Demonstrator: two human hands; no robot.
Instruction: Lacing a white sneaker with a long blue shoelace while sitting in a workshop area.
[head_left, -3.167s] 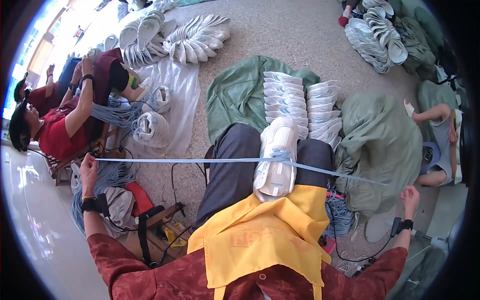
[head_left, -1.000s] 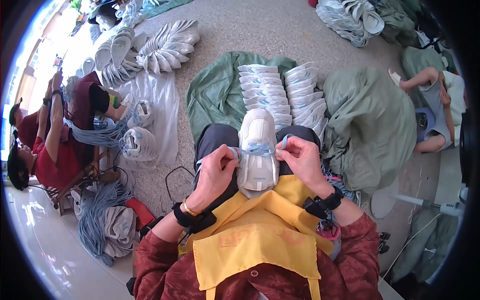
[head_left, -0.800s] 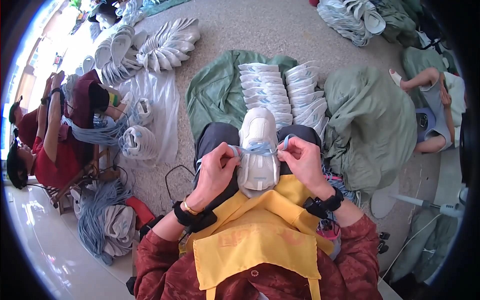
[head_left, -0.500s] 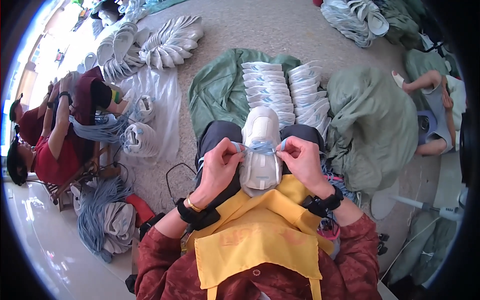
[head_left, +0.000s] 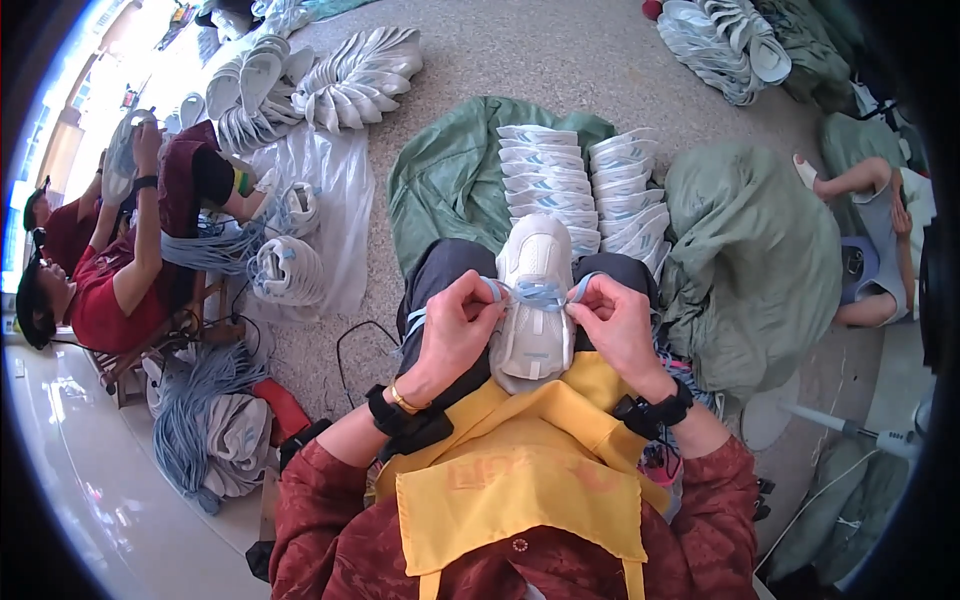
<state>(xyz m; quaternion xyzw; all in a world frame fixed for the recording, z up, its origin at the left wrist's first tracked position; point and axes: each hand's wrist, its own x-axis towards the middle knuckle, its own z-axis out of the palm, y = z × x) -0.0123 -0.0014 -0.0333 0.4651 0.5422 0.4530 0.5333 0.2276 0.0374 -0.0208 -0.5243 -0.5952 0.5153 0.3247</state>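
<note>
A white shoe upper [head_left: 534, 345] rests across my lap, between my dark-trousered knees. Light blue shoelace [head_left: 540, 293] crosses its middle, drawn sideways. My left hand [head_left: 455, 335] pinches one end of the lace at the left edge of the upper. On the opposite side, my right hand [head_left: 618, 325] has the other lace end between thumb and fingers. Both hands are closed, and the lace between them looks pulled fairly straight. A yellow apron [head_left: 520, 500] lies under the near end of the upper.
Stacked white uppers [head_left: 545, 180] stand beyond my knees on green cloth [head_left: 445, 170]. A green cloth heap [head_left: 755, 260] sits to the right. At the left, a co-worker in red [head_left: 110, 300] sits near blue lace bundles [head_left: 215, 400]. Another seated person [head_left: 880, 230] is far right.
My hands keep their pinch on the lace, with little visible movement. The whole view has shifted slightly. At the left, the co-worker's hands have lifted a pale oval piece higher.
</note>
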